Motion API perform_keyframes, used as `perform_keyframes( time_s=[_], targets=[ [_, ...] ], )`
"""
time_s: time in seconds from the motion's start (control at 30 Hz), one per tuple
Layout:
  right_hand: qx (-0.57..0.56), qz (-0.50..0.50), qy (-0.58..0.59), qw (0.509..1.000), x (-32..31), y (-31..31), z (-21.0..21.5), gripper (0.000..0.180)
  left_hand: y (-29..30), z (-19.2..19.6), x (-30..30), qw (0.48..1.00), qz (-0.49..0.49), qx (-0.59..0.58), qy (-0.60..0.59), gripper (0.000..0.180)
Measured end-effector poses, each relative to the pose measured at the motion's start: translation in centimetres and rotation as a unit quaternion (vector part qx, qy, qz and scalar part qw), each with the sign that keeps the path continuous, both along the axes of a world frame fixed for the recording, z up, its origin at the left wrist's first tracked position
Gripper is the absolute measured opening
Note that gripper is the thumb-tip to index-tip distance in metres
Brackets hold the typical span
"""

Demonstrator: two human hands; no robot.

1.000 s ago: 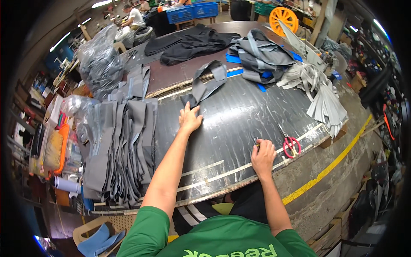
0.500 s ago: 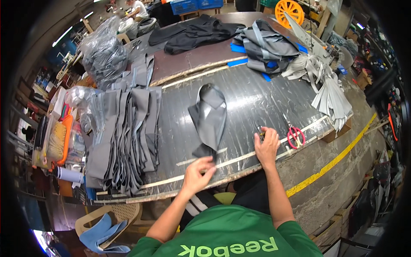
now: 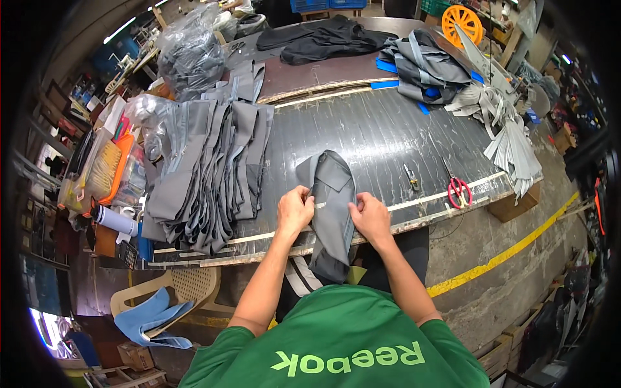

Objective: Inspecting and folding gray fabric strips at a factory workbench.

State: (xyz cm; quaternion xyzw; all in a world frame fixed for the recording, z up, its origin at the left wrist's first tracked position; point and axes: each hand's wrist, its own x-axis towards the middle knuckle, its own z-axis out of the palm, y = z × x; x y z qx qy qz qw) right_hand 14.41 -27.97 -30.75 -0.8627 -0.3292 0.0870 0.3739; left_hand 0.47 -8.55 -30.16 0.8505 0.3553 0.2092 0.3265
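Fingers of both hands — left hand (image 3: 294,210), right hand (image 3: 370,216) — pinching grey fabric piece (image 3: 331,200), fingertips hidden.

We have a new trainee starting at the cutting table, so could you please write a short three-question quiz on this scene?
1. True or false: both hands grip the grey fabric piece at the near edge of the table.
2. Which tool lies to the right of the right hand?
A. a hammer
B. red-handled scissors
C. a tape measure
3. Fill in: the stack of grey fabric pieces lies to the ____ of the left hand.

Key:
1. True; each hand holds one side of the piece, whose lower end hangs over the table edge.
2. B
3. left
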Motion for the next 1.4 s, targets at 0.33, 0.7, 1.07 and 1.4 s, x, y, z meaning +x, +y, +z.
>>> perform_keyframes(
  time_s=[0.33,0.7,1.07,1.4],
  targets=[
    [0.362,0.054,0.600,0.711,2.7,-2.6,3.8,0.017,-1.3,7.6,-5.8,0.648,-0.182,-0.696,-0.249,0.019],
    [0.269,0.090,0.341,0.896,11.0,-9.1,8.7,0.035,8.0,12.6,-12.1,0.901,-0.124,-0.355,-0.217,0.017],
    [0.053,0.065,0.037,0.996,10.4,-9.7,5.1,0.024,7.8,5.5,-10.0,0.942,-0.202,-0.266,-0.026,0.029],
    [0.039,0.076,-0.244,0.966,5.4,-7.2,7.6,0.020,5.4,4.2,-9.9,0.953,-0.152,-0.260,-0.015,0.029]
  ],
)
